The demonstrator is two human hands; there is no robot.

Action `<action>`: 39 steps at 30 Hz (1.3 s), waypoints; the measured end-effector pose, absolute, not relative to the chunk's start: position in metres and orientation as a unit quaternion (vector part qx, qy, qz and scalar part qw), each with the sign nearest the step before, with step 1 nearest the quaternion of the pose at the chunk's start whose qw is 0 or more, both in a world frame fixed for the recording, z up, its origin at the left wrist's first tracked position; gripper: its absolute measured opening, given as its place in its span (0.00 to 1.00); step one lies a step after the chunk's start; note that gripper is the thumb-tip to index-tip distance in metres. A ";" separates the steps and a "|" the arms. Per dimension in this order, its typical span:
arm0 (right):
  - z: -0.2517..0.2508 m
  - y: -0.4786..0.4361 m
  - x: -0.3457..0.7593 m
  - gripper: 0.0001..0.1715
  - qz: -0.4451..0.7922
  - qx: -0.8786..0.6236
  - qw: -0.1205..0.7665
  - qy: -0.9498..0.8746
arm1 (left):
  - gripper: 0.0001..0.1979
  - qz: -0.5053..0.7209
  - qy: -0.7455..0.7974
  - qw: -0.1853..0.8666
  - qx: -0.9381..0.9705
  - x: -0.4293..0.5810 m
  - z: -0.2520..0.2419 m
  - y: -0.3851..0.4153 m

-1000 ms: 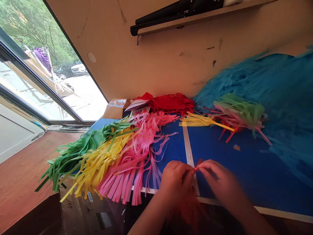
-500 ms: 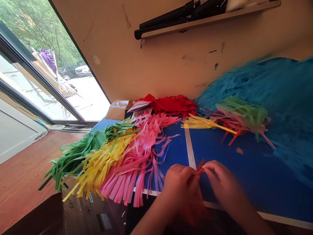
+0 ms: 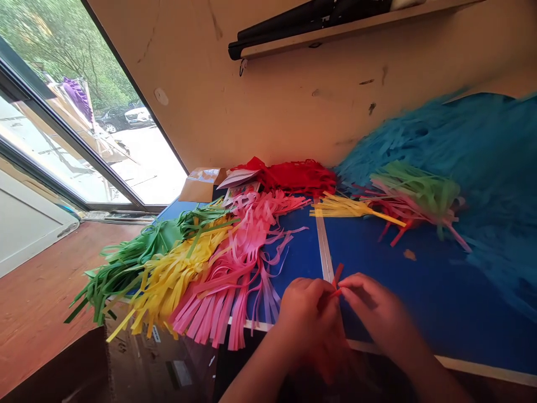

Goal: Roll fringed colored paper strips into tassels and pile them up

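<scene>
My left hand [image 3: 308, 313] and my right hand [image 3: 371, 310] meet at the near edge of a blue table [image 3: 419, 291]. Both pinch a thin red paper strip [image 3: 336, 280], whose tip sticks up between the fingertips. More red paper hangs blurred below my left hand. Left of my hands lie fringed paper bundles: pink [image 3: 235, 268], yellow [image 3: 172, 277] and green [image 3: 130, 268], their ends drooping over the table edge.
A red paper heap [image 3: 293, 176] lies by the back wall, with a small cardboard box [image 3: 201, 184] beside it. Mixed yellow, green and pink tassels [image 3: 403, 201] lie at back right against a large blue fringed mass [image 3: 474, 168]. A metal seam [image 3: 323, 240] divides the table. Window at left.
Both hands stay pinched on the red strip and have shifted only slightly; the strip's tip now stands a little higher. The view has wobbled a bit.
</scene>
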State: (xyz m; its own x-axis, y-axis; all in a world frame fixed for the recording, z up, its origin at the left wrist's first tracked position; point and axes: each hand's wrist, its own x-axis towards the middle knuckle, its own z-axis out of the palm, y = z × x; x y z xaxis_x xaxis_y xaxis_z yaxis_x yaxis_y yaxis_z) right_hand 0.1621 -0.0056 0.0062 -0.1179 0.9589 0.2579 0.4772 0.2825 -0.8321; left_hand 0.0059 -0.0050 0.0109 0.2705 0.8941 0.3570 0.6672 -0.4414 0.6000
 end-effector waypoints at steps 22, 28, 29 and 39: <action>0.021 -0.005 0.170 0.12 0.300 -0.575 0.457 -0.609 | 0.03 0.313 0.476 0.182 0.801 0.007 0.010 -0.006; 0.008 -0.001 0.170 0.13 0.385 -0.551 0.478 -0.565 | 0.03 0.326 0.472 0.175 0.800 0.008 0.007 -0.004; 0.007 -0.002 0.170 0.14 0.402 -0.536 0.490 -0.558 | 0.03 0.329 0.471 0.172 0.800 0.008 0.007 -0.004; 0.000 -0.003 0.172 0.13 0.397 -0.520 0.467 -0.594 | 0.02 0.343 0.460 0.156 0.804 0.009 0.009 -0.004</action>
State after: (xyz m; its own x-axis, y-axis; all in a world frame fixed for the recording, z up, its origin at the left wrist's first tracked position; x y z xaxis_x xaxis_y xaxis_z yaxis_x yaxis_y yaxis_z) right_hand 0.1722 -0.0027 -0.0001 -0.0225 0.9896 0.1421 0.2471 0.1433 -0.9583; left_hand 0.0092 -0.0044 0.0091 0.3421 0.8467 0.4075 0.6326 -0.5282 0.5664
